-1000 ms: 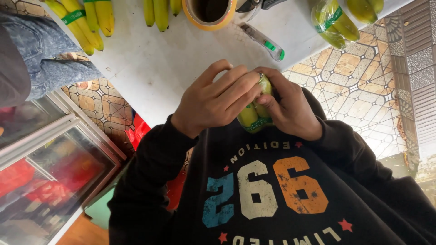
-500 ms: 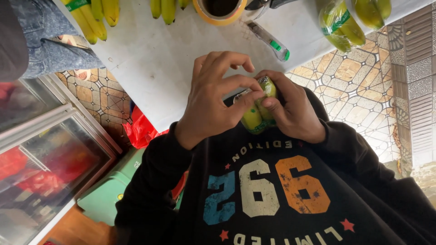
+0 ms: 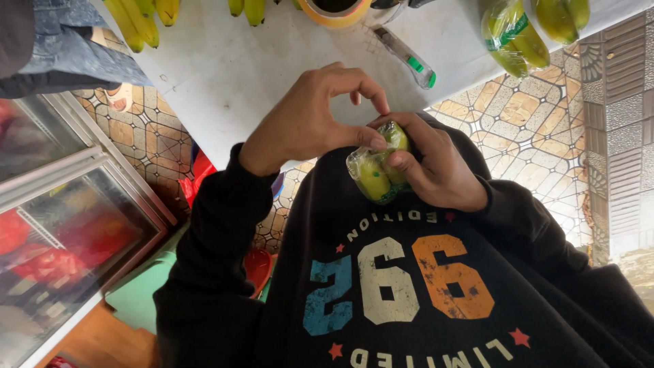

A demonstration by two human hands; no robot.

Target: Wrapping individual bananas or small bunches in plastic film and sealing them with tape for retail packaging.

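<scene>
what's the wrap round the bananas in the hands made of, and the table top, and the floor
Wrap on the small banana bunch: thin clear plastic film, by its glossy crinkles and the green-yellow fruit showing through. Both the left hand and right hand pinch it. Table top: smooth white, matte, faintly scuffed; probably laminate or painted board, hard to tell. Floor: patterned ceramic tile, going by the repeating motif and slight sheen.

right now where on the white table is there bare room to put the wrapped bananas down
The widest bare patch of the table lies between the left hand and the loose bananas at the far left. The far edge is crowded: tape roll, cutter and bagged bananas on the right.
</scene>
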